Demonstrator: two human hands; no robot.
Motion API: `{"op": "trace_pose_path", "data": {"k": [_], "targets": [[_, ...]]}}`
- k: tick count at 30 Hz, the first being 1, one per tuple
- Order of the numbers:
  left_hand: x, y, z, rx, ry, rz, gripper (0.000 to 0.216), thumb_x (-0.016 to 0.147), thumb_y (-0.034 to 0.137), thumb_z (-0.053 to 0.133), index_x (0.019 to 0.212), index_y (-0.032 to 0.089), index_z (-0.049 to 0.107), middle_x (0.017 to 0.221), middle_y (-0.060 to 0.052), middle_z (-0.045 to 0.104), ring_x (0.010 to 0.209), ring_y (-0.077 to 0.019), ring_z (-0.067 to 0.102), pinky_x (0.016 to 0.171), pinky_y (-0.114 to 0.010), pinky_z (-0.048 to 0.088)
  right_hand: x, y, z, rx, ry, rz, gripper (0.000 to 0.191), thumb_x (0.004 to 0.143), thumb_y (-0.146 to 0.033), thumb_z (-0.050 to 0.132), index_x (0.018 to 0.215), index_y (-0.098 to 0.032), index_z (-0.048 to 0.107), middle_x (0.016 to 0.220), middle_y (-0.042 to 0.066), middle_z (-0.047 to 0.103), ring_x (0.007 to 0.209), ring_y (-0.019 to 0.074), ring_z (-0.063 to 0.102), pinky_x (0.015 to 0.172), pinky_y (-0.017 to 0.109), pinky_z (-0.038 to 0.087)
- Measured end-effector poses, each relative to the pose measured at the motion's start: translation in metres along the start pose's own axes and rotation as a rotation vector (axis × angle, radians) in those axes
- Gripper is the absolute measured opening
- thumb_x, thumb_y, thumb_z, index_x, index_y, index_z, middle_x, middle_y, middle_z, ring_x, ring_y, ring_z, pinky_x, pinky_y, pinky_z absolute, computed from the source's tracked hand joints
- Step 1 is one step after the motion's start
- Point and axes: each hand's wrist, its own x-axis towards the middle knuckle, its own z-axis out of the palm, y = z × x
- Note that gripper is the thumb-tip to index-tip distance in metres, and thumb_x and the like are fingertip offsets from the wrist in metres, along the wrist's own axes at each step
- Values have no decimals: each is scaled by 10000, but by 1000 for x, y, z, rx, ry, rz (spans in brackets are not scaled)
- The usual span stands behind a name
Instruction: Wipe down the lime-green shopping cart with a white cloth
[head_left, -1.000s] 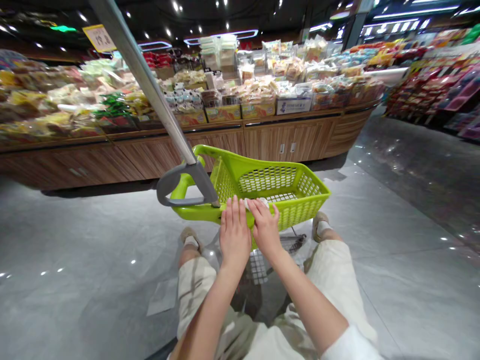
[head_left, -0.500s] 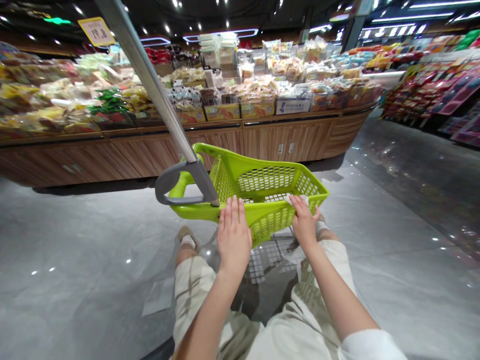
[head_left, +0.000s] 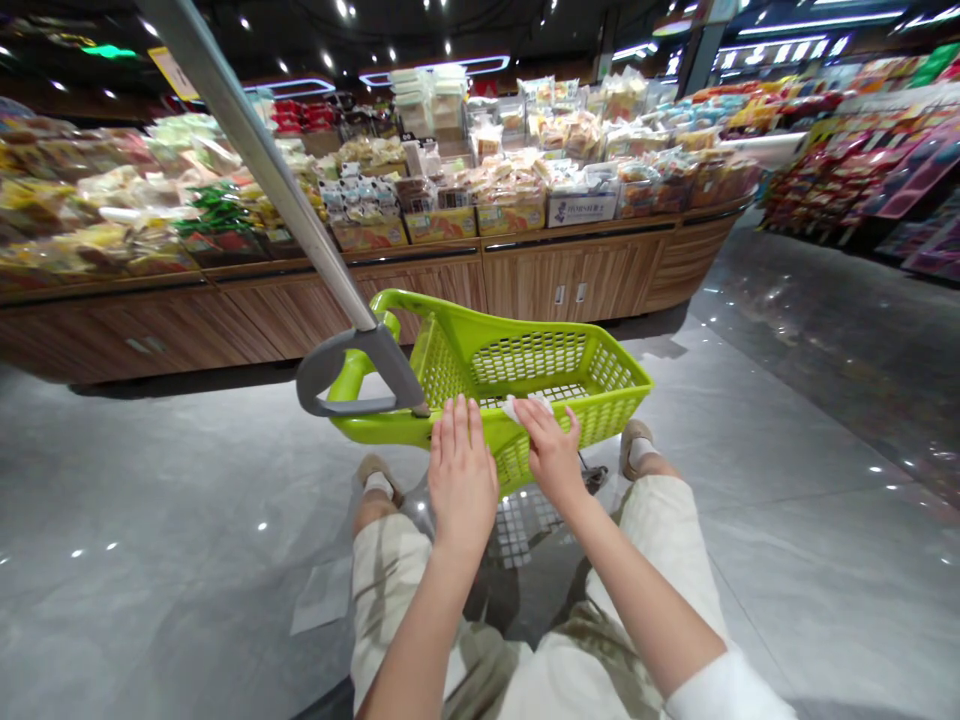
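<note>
A lime-green plastic shopping cart basket (head_left: pixel 559 412) with slotted walls stands before me. My left hand (head_left: pixel 461 480) lies flat against its near rim, fingers stretched out and together, with nothing in it. A white wipe (head_left: pixel 531 404), possibly tissue or cloth, is pressed onto the same rim under the fingers of my right hand (head_left: pixel 551 450). The two hands are a short way apart, the right one beside the left. At the basket's left end sits a grey loop-shaped handle piece (head_left: pixel 360 375), from which a metal pole (head_left: pixel 300 200) slants up to the left.
Behind the basket runs a wooden display counter (head_left: pixel 420 275) heaped with packaged snacks (head_left: pixel 517 180). Pink and red racks (head_left: pixel 840 180) stand at the far right. Grey glossy floor (head_left: pixel 187 520) surrounds me, and my shoes (head_left: pixel 636 440) rest on either side of the cart.
My right hand has slid left along the near rim with the white wipe, closer to my left hand. The left hand stays on the rim. The view has shifted slightly.
</note>
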Motion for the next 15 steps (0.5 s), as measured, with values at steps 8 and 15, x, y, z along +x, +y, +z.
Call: {"op": "trace_pose_path", "data": {"k": [8,15], "targets": [[0,0,3,-26,24,1,641,872,136,469,1495,44,352,1578,-175,363,1495,-295,263,1224,-495,268,-3,56,-7,-37,130,281,664,791,-14,362,1378,-271,537,1413,52,590,1362,217,474,1143,525,149],[0,2,6,-17,31,-21,632,864,132,475,1482,43,370,1567,-191,375,1494,-302,261,1218,-504,277,16,-54,-4,146,-41,-1,710,779,-7,395,1444,-247,463,1459,54,547,1384,170,438,1159,433,151]]}}
